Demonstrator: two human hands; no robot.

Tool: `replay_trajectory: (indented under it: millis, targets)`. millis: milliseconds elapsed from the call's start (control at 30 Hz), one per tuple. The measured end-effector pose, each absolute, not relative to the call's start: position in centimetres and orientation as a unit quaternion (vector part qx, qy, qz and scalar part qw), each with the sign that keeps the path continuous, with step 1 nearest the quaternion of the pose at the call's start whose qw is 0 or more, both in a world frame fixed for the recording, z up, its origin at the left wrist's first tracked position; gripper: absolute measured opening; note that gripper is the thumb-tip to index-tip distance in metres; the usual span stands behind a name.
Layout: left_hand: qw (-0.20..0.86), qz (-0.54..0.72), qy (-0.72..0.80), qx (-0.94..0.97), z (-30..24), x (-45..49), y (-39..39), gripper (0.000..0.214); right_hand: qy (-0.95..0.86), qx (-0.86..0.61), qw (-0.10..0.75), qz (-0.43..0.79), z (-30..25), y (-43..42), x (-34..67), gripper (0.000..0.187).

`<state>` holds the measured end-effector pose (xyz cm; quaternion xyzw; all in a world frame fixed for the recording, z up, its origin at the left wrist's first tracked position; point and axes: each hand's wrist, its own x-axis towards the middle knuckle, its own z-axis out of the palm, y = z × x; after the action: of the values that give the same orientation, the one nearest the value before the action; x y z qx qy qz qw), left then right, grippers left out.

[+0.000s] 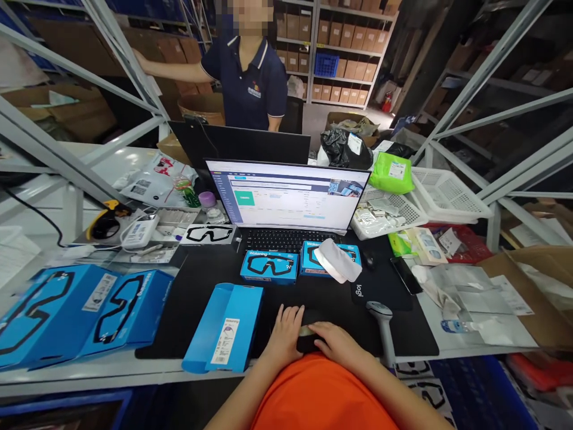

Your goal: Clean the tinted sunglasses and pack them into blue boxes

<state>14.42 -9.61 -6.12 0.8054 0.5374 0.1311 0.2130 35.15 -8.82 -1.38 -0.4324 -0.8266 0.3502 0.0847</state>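
Observation:
Both my hands rest close to my body at the near edge of a black desk mat (pixel 197 286). My left hand (pixel 284 334) lies with fingers stretched on the mat, touching a small dark object (pixel 308 340). My right hand (pixel 338 343) curls over that same dark object, which has a pale band; I cannot make out what it is. A blue goggle box (pixel 226 334) lies just left of my left hand. Two smaller blue goggle boxes (pixel 268 266) sit before the laptop (pixel 286 197), one with a white pouch (pixel 336 260) on it.
A barcode scanner (pixel 382 325) lies right of my right hand, with a phone (pixel 405 275) and mouse (pixel 367 258) beyond. Large blue boxes (pixel 80 313) lie far left. White baskets (pixel 416 203) and plastic bags sit right. A person in a navy polo (pixel 250 77) stands behind the laptop.

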Motion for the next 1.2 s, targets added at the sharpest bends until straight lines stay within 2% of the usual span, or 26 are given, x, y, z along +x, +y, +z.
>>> replay_trajectory:
  millis: [200,367,467,533,633,733,867,1200]
  targets:
    - [0.229,0.148,0.544,0.793,-5.4,14.1,-10.0,0.073,-0.769,-0.536,0.198,0.287,-2.1,-9.7,38.9,0.03]
    - [0.246,0.159,0.551,0.781,-5.0,13.6,-9.8,0.072,-0.757,-0.538,0.184,0.322,-4.0,-10.5,40.4,0.025]
    - [0.248,0.158,0.558,0.776,-5.0,13.5,-9.4,0.079,-0.782,-0.478,0.192,0.351,-4.6,-11.2,40.6,0.035]
    - [0.247,0.154,0.557,0.778,-5.0,13.6,-9.2,0.083,-0.797,-0.454,0.173,0.359,-4.7,-11.4,40.3,0.045]
    - [0.242,0.15,0.554,0.783,-5.1,13.9,-9.1,0.082,-0.808,-0.481,0.099,0.324,-4.5,-11.2,39.2,0.054]
    - [0.234,0.147,0.552,0.787,-5.2,14.1,-9.2,0.078,-0.804,-0.522,0.045,0.281,-4.1,-10.5,37.8,0.05]
    - [0.233,0.141,0.546,0.793,-5.4,14.1,-9.2,0.076,-0.769,-0.578,0.033,0.271,-4.0,-9.9,36.6,0.042]
    - [0.248,0.139,0.543,0.79,-5.7,13.9,-8.7,0.071,-0.692,-0.625,-0.005,0.36,-5.2,-8.8,35.9,0.076]
